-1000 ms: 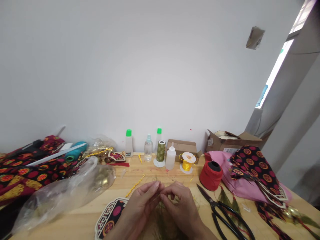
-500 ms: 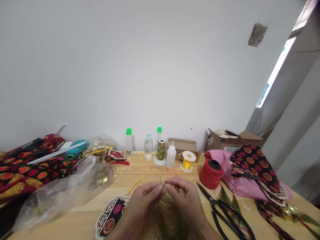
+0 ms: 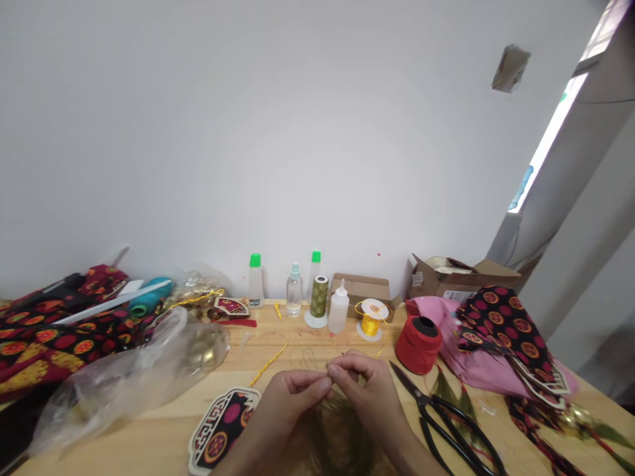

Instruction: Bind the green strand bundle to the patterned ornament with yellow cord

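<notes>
My left hand (image 3: 295, 400) and my right hand (image 3: 366, 393) meet over the table's front, thumbs and forefingers pinched together tip to tip. Between them they grip olive-green thread; the exact spot held is hidden by the fingertips. A fine loop of it (image 3: 310, 357) stands out behind the fingers. Below hangs a loose bundle of olive-green threads (image 3: 333, 433), partly covered by both hands. Beside my left wrist lies a dark patterned cloth pendant (image 3: 218, 433) with a pale border, a yellow twisted cord (image 3: 269, 363) running from its top.
Black scissors (image 3: 426, 403) lie open-bladed right of my right hand, near a red thread cone (image 3: 419, 345). Behind stand a green thread spool (image 3: 319, 297), a white squeeze bottle (image 3: 338, 311) and a yellow cord spool (image 3: 371, 324). A plastic bag (image 3: 129, 377) lies left, patterned cloth (image 3: 506, 324) right.
My fingertips have drawn closer together, the left ones shifting slightly right. A thin upright strand that showed at the left fingertips is no longer visible.
</notes>
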Demonstrator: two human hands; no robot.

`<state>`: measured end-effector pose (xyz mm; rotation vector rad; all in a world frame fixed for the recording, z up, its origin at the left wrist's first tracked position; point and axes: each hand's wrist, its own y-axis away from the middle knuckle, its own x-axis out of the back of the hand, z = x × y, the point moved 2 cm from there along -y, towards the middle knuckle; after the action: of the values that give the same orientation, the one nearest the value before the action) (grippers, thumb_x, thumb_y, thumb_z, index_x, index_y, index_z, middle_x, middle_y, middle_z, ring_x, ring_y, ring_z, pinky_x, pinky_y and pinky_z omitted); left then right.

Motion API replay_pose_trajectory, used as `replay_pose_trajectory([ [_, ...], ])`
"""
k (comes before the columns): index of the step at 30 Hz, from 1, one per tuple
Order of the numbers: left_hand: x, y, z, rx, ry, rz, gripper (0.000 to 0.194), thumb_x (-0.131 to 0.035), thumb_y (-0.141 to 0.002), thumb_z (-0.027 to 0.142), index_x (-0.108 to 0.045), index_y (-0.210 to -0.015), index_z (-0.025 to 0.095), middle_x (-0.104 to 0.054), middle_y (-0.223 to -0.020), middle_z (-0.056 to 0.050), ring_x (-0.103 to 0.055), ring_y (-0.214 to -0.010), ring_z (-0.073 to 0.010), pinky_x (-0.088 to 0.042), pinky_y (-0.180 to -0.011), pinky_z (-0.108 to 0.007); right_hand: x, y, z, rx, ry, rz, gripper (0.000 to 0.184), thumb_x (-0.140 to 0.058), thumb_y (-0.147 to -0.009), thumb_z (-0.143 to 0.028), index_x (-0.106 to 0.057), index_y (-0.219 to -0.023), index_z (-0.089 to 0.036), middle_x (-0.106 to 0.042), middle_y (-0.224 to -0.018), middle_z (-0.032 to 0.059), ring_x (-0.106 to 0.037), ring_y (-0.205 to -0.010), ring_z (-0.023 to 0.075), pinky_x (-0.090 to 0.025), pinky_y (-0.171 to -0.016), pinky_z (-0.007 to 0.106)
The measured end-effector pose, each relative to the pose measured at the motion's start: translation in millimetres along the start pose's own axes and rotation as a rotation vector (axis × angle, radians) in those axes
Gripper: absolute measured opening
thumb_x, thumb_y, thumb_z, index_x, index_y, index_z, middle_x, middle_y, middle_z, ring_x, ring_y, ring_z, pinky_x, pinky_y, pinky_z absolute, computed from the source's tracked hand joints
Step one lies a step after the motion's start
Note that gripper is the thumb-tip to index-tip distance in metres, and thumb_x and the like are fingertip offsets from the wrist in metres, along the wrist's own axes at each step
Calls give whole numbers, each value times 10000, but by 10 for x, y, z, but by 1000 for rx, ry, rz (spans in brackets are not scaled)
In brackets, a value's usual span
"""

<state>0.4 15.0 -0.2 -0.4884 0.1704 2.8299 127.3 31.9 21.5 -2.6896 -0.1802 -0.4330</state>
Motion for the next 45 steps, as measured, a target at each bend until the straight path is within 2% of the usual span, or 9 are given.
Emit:
replay_pose_trajectory([
  [7, 1, -17, -53, 52, 148, 38, 152, -647, -597, 243, -639, -521, 112, -531, -449, 24, -390, -451, -67, -266, -465, -197, -1, -35, 64, -142, -180, 7, 194, -557, -665, -285, -622, -575, -126, -540, -530, -1, -462, -522, 114, -367, -502, 208],
  [10, -15, -9, -39, 71, 162, 55, 135, -650, -594, 220, -639, -518, 109, -540, -458, 21, -403, -449, -62, -258, -462, -196, 8, -40, 84, -170, -241, 13, 236, -545, -678, -318, -616, -562, -124, -564, -546, 12, -489, -558, 126, -384, -536, 215],
  [17, -28, 8, -15, 52, 206, 28, 116, -643, -605, 203, -653, -568, 94, -586, -512, -3, -457, -509, -80, -301, -525, -206, -37, -20, 89, -102, -223, -106, 185, -553, -681, -277, -643, -623, -126, -556, -579, 13, -481, -569, 126, -375, -527, 220],
  [20, -17, 10, -33, 62, 196, 0, 134, -642, -606, 222, -653, -573, 92, -596, -514, -10, -466, -505, -89, -308, -525, -216, -37, -14, 93, -74, -159, -85, 151, -560, -671, -244, -643, -627, -125, -531, -558, 6, -460, -544, 120, -358, -509, 222],
  [26, 18, -13, -54, 39, 102, 15, 133, -646, -601, 230, -653, -546, 109, -608, -523, -9, -475, -523, -99, -321, -552, -228, -30, -4, 69, -63, -101, -68, 159, -554, -670, -218, -625, -567, -121, -499, -519, -7, -436, -519, 111, -339, -493, 219],
  [34, 23, -13, -58, 49, 76, 21, 141, -648, -598, 239, -651, -546, 108, -596, -519, -3, -458, -525, -94, -313, -547, -220, -27, -20, 89, -110, -163, -77, 179, -564, -663, -237, -624, -541, -121, -503, -510, -11, -433, -507, 102, -344, -486, 207],
  [40, -13, 7, -28, 94, 120, 47, 153, -658, -580, 238, -637, -508, 105, -543, -443, 16, -412, -448, -70, -265, -473, -206, 17, -36, 71, -177, -274, -66, 234, -554, -681, -314, -650, -566, -133, -592, -560, 16, -505, -559, 122, -392, -554, 217],
  [45, -18, 8, -38, 63, 154, -1, 167, -652, -581, 245, -632, -505, 98, -558, -471, -3, -442, -481, -90, -290, -502, -215, -7, -29, 57, -173, -413, -223, 163, -624, -623, -305, -678, -677, -162, -615, -655, 20, -532, -640, 133, -403, -592, 219],
])
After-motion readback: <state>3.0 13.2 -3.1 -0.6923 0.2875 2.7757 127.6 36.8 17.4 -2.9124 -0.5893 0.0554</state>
